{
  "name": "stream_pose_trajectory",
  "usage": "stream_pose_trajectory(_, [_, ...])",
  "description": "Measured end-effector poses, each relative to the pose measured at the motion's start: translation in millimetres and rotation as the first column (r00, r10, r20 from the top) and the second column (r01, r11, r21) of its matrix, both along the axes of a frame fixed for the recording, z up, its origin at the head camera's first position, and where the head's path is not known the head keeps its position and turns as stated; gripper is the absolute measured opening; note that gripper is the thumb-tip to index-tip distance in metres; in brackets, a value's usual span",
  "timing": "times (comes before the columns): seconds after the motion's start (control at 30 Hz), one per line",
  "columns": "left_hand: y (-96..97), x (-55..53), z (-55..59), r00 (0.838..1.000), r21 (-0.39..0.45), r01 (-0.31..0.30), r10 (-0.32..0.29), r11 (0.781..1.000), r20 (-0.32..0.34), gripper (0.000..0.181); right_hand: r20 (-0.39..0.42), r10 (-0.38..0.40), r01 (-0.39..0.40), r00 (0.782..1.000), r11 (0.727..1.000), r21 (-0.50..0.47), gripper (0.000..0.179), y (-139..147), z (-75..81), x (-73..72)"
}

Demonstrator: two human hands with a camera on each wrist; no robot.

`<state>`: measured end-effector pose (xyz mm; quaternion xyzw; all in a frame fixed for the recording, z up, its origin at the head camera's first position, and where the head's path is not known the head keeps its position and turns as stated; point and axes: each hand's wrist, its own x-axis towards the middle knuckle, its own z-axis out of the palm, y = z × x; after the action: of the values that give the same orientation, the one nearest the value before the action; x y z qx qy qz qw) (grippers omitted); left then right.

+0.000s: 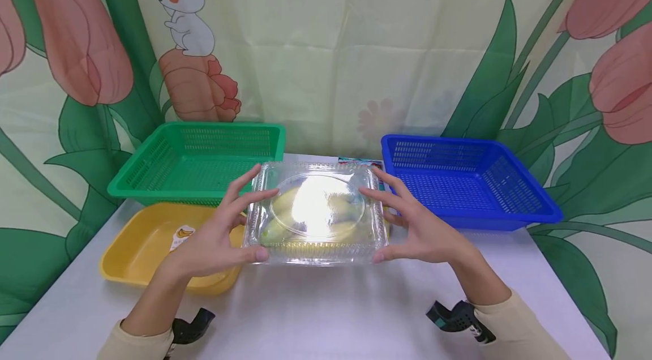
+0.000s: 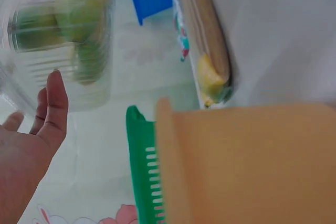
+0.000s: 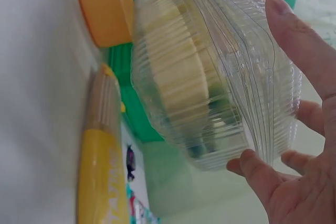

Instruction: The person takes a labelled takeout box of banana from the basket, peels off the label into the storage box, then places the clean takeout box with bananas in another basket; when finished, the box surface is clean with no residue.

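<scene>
A clear plastic clamshell box (image 1: 326, 244) is lifted above the table, with its lid closed. Yellow-green fruit (image 3: 176, 69), perhaps bananas or mangoes, shows through the plastic, blurred by glare on the lid. My left hand (image 1: 216, 241) holds the box's left side, thumb at the near edge and fingers over the lid. On the opposite side my right hand (image 1: 423, 230) grips it likewise, with fingers spread. Beneath the box, a long yellow and brown packet (image 3: 102, 171) lies on the table, mostly hidden in the head view.
At the back left stands a green basket (image 1: 196, 193), with a yellow basin (image 1: 137, 241) bearing a banana sticker in front of it. A blue basket (image 1: 479, 215) stands at the back right. Something with a colourful printed edge (image 1: 356, 161) lies behind the box on the white table (image 1: 326, 315).
</scene>
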<state>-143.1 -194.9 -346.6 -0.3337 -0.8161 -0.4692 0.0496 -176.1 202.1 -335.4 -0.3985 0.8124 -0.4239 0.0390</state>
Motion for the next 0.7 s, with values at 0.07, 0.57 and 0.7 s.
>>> stream_pose_trajectory(0.07, [-3.1, -1.1, 2.9, 1.0, -0.002, -0.019, 0.019, 1.0, -0.01, 0.092, -0.009, 0.01, -0.01, 1.0, 1.0, -0.002, 0.102, -5, 4.4, -4.9])
stream_pose_trajectory(0.57, [-25.4, -17.6, 12.1, 0.992, 0.0, -0.121, 0.121, 0.993, -0.037, 0.084, 0.019, 0.021, -0.02, 1.0, 0.998, -0.058, 0.093, -36, 18.3, -32.1])
stream_pose_trajectory(0.7, [-31.8, -21.2, 18.5, 0.986, 0.009, -0.164, 0.164, 0.986, -0.031, 0.082, 0.01, 0.025, -0.024, 1.0, 0.997, -0.077, 0.093, -46, 25.7, -40.6])
